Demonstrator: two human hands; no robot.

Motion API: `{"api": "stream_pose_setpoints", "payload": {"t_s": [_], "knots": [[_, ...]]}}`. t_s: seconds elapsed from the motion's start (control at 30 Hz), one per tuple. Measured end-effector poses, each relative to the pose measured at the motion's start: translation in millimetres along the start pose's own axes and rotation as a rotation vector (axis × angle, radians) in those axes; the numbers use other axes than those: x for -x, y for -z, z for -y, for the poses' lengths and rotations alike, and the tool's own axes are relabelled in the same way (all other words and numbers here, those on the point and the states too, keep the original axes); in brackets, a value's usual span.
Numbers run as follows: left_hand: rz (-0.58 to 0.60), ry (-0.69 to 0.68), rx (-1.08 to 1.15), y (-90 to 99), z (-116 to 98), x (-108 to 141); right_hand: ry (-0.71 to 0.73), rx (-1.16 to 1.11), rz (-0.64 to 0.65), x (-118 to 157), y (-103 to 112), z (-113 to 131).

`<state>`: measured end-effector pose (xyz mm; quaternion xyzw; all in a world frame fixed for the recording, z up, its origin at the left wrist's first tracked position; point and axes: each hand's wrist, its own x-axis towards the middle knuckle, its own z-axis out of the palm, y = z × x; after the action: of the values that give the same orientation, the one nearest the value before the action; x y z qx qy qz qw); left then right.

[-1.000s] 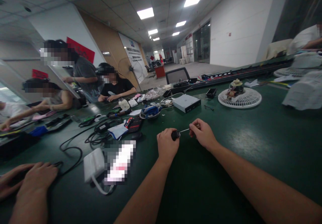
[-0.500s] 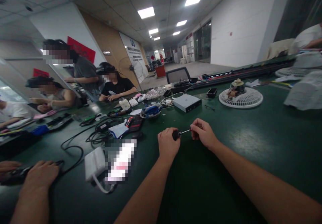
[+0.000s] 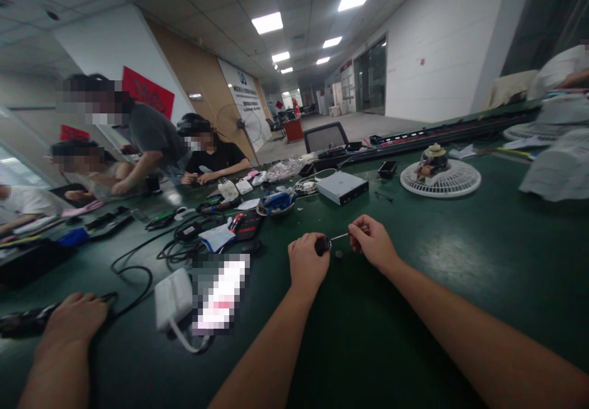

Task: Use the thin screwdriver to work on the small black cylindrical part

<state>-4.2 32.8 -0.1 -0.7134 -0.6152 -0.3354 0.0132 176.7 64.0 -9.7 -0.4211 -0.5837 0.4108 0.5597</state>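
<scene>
Fingers of the left hand [image 3: 307, 260] are wrapped around a black, rounded part [image 3: 323, 246], its blunt end left exposed beside the thumb, above a dark green worktop [image 3: 368, 347] with a dull sheen. By the right hand [image 3: 370, 241], a slim tool with a straight metal shaft [image 3: 339, 236] is grasped between thumb and bent fingers, most of its grip hidden. The shaft is pointed at the part's exposed end; whether the tip is seated inside cannot be told. Just below the shaft, a small, roundish dark piece [image 3: 339, 254] is seen, its details blurred.

The left forearm is angled up from the bottom edge, knuckles uppermost; the right is slanted in from the lower right corner, the back of the hand turned outward. Beyond the hands are placed a flat, boxy grey metal drive [image 3: 341, 186] and a round, slatted white grille [image 3: 453, 184] topped by a motor. At left, a smooth white adapter [image 3: 173, 298] is set near a co-worker's hand [image 3: 79, 316], rested beside a dark object [image 3: 27, 322].
</scene>
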Motion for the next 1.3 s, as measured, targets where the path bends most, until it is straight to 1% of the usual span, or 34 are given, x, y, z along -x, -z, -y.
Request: {"api": "stream_pose_setpoints", "payload": {"t_s": [0.13,0.27,0.37,0.43,0.53,0.63,0.73,0.83,0.93,1.13,1.2,1.3], "knots": [[-0.016,0.015,0.004,0.1,-0.3,-0.6,0.029,0.049,-0.013,0.8,-1.3,-0.4],[-0.035,0.034,0.005,-0.2,-0.7,-0.9,0.057,0.065,-0.109,-0.1,-0.1,-1.2],[-0.046,0.047,0.002,-0.7,-0.2,-0.7,0.055,0.052,-0.121,-2.0,1.0,-0.8],[-0.044,0.052,-0.003,-1.0,0.3,-0.4,0.04,0.054,-0.074,-2.5,0.9,0.5],[-0.018,0.061,-0.011,-1.1,0.3,-0.3,0.024,0.101,0.032,-1.6,0.1,2.5],[0.004,0.076,-0.014,-0.6,-0.8,-0.5,0.061,0.19,0.106,0.1,-0.9,2.9],[0.001,0.096,-0.013,-0.4,-1.5,-1.0,0.109,0.278,0.172,1.5,-1.9,1.6],[-0.008,0.107,-0.009,-1.3,-0.5,-1.2,0.124,0.31,0.234,2.5,-2.6,0.3],[-0.01,0.098,-0.013,-2.6,0.8,-0.9,0.121,0.291,0.231,2.7,-2.8,0.0],[0.024,0.03,-0.019,-2.2,-0.4,0.3,0.114,0.162,0.108,1.4,-3.3,-1.1],[0.034,0.001,-0.028,-1.3,-1.7,0.6,0.117,0.097,0.105,1.5,-4.2,-1.4],[0.052,-0.039,-0.034,-0.3,-3.8,0.7,0.116,0.021,0.14,2.8,-6.0,-1.1]]}}
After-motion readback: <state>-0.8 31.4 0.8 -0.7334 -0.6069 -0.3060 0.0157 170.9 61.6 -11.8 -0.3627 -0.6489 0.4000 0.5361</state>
